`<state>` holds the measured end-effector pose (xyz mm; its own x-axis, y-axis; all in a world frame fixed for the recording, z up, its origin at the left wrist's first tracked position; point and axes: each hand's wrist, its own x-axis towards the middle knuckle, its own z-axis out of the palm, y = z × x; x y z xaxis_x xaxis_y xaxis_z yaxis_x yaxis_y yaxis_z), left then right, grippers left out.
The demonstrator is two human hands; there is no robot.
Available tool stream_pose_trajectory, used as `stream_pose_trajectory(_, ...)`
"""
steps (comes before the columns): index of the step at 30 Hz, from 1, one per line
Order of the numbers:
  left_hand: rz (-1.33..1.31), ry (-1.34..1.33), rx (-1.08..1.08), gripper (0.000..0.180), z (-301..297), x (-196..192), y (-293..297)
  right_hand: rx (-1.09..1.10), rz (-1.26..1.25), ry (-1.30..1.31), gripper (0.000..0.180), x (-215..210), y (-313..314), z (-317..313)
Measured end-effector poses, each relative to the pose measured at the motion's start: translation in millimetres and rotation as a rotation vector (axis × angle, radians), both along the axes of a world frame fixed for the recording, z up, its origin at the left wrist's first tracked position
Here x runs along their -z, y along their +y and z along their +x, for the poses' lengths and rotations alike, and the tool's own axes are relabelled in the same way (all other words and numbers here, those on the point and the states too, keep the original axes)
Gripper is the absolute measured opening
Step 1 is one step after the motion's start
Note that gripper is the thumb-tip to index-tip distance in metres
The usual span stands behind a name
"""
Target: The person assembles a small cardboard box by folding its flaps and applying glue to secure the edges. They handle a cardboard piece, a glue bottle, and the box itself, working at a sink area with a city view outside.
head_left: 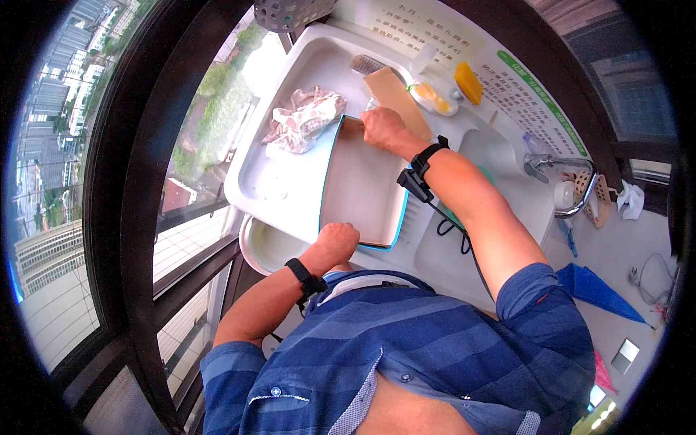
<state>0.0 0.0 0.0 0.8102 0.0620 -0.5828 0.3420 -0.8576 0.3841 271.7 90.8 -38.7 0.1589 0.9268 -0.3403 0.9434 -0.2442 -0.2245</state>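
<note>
Window-side washing area, white sink counter (pixel 272 185) with a drainboard and basin. Two bare hands, apart from each other, both on one shallow box. Left hand (pixel 337 243) curls over the near left corner; right hand (pixel 388 130) is clamped on the far edge. Box (pixel 366 181) sits between them over the counter, open side up, pale inside, blue rim, nothing in it. Black strap devices on both wrists; right one (pixel 417 176) has a cable.

Just beyond the box, left: crumpled pink-white cloth (pixel 308 119). Past the right hand: brown cardboard piece (pixel 397 98), brush (pixel 365 65) partly behind it, clear bag with something yellow (pixel 433 98), then a yellow block (pixel 469 82) nearer the wall. Right side: basin (pixel 442 243) partly behind the right forearm, metal faucet (pixel 536 168), tan basket (pixel 599 199). Near left, below the counter edge: round pale bucket (pixel 250 246). Farther out: printed sign (pixel 540 94) along the wall, grey perforated basket (pixel 290 13) at top, window (pixel 210 123) at left showing greenery and buildings.
</note>
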Motion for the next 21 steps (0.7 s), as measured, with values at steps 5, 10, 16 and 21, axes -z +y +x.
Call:
stream_pose_trajectory(5, 0.041, -0.184, -0.015, 0.014, -5, 11, -3, 0.009, 0.028, 0.008, 0.019, -16, -5, -3)
stream_pose_trajectory(10, -0.031, -0.155, -0.020, 0.023, -8, -2, 0, 0.019, -0.006, -0.002, 0.020, -26, -3, -13)
stream_pose_trajectory(16, -0.007, -0.117, 0.020, 0.024, -7, 4, -2, 0.010, -0.007, -0.022, 0.020, -21, -3, -12)
stream_pose_trajectory(21, 0.035, -0.108, -0.014, 0.024, -6, 4, -3, -0.033, 0.056, -0.044, 0.020, -25, -7, -7)
